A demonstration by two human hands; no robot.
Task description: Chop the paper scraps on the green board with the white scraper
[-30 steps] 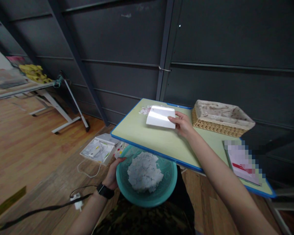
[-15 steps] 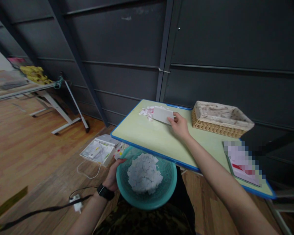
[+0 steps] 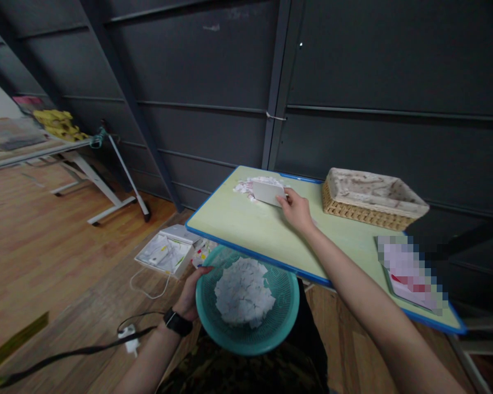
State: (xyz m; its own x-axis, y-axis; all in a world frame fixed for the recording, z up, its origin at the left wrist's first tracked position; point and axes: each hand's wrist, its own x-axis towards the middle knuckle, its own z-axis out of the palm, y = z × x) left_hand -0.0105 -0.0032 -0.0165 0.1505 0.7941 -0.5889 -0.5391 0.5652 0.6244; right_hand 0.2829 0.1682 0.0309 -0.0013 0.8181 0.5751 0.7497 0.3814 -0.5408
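My right hand (image 3: 294, 209) grips the right end of a flat white card (image 3: 268, 192), which stands tilted on the pale green tabletop (image 3: 230, 220). Behind and left of the card lies a heap of white and pinkish paper scraps (image 3: 244, 186), partly hidden by it. Below the table's front edge, my left hand (image 3: 191, 293) holds the rim of a turquoise plastic basket (image 3: 285, 323) from the left, fingers mostly out of sight. Torn white paper pieces (image 3: 244, 293) are piled inside the basket.
A lined wicker basket (image 3: 365, 210) stands at the table's back right, with a pixelated flat item (image 3: 408, 276) in front. On the floor at left are an open white box (image 3: 164, 254), a cable and a power adapter (image 3: 128, 338). A dark metal wall (image 3: 197, 71) rises behind.
My right hand has moved the card slightly left, and the card now stands more upright against the scraps. My left hand keeps holding the turquoise basket.
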